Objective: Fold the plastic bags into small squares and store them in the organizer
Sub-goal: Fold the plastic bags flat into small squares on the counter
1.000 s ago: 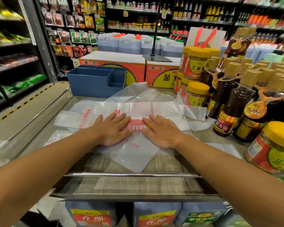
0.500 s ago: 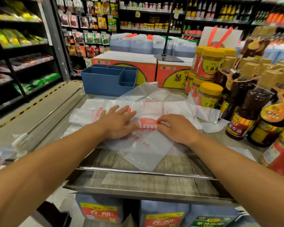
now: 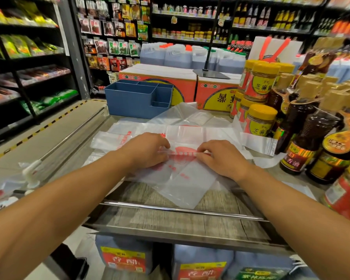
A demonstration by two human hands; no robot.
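Both hands, left (image 3: 148,151) and right (image 3: 223,157), pinch the bag's (image 3: 187,178) raised fold. Its near corner overhangs toward the rail (image 3: 182,210); the organizer (image 3: 137,99) stands beyond the bag.

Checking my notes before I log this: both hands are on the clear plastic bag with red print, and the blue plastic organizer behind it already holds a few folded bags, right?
Not quite. The head view shows the blue plastic organizer with no folded bags in its visible compartments. The rest holds: the left hand and right hand are both on the clear plastic bag with red print, in front of the organizer.
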